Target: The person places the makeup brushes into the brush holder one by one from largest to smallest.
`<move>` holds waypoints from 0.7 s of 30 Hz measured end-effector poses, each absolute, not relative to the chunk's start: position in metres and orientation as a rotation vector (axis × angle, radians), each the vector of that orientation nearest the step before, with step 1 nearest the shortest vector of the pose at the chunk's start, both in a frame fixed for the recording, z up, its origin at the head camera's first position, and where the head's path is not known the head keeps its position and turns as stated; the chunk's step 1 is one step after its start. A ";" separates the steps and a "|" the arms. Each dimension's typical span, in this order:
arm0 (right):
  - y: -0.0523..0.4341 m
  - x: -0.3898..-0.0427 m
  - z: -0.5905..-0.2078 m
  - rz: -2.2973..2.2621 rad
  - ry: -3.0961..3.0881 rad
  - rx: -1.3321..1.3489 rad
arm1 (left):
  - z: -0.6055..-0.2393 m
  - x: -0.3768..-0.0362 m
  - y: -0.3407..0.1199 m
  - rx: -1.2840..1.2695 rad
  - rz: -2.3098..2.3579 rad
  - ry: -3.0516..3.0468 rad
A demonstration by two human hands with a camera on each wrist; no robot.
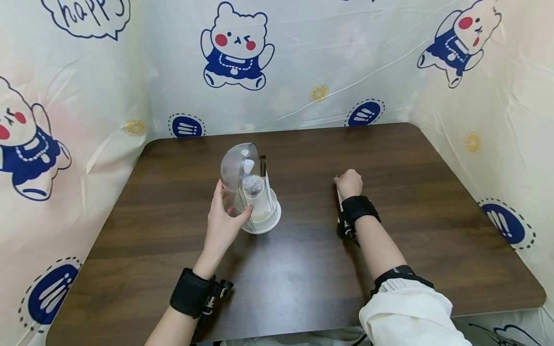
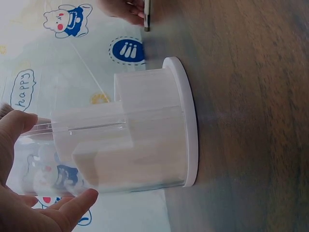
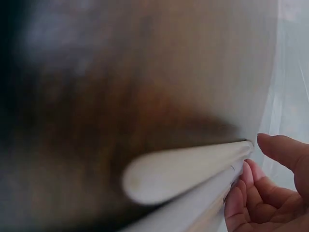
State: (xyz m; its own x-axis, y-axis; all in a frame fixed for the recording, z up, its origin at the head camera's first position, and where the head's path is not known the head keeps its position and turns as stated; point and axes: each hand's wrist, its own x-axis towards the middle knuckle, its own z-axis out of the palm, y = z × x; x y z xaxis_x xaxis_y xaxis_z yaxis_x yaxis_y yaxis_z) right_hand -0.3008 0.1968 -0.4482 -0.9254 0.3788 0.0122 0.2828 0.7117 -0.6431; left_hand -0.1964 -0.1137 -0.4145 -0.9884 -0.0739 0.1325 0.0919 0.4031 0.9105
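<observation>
On the dark wooden surface (image 1: pixel 303 269), slightly left of its middle, a clear holder (image 2: pixel 145 164) stands upright on its white base (image 1: pixel 275 222). This broad, round base lies flat, which probably keeps the tall body from tipping under contact. My left grip (image 1: pixel 225 222) is set wide: thumb on one side, fingers on the other, curved round the clear cover (image 1: pixel 231 166). This span likely suits the cover's curved wall, since contact from two sides steadies it without hard squeezing. The cover's hollow side faces right, leaving exposed a slim item (image 1: pixel 263 166) with a dark top and a speckled round item (image 1: pixel 254 186). Both stand in the holder, presumably supported by its walls. Whether the cover is hinged or loose cannot be told.

Well to the right of the holder, my right grip (image 1: pixel 349 184) is narrow, its fingers curled round a cream handle (image 3: pixel 178 174) with a blunt, rounded end and a white handle (image 3: pixel 193 205) alongside. Both run back from the fingers toward my wrist. Holding them together, nearly parallel, likely lets one grip control both. The handles lie low, close to the surface; contact with it is not clear, as the near area is blurred.
</observation>
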 end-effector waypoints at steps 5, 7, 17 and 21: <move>0.195 -0.302 -0.450 0.942 -2.812 -0.595 | -0.415 -0.197 -0.113 -0.014 -1.644 -2.498; 0.194 -0.303 -0.450 0.915 -2.841 -0.607 | -0.415 -0.197 -0.113 -0.013 -1.644 -2.497; 0.195 -0.303 -0.450 0.946 -2.871 -0.646 | -0.414 -0.197 -0.113 -0.022 -1.647 -2.493; 0.196 -0.302 -0.449 0.975 -2.846 -0.654 | -0.413 -0.196 -0.113 -0.017 -1.649 -2.494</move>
State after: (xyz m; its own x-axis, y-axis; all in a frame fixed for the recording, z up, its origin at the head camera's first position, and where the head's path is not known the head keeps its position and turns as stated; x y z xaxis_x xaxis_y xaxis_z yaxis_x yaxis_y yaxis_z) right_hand -0.3022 0.1956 -0.4490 -0.9079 0.4122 -0.0761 0.3723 0.7094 -0.5985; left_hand -0.1962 -0.1125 -0.4132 -0.9885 -0.0741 0.1320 0.0924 0.3955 0.9138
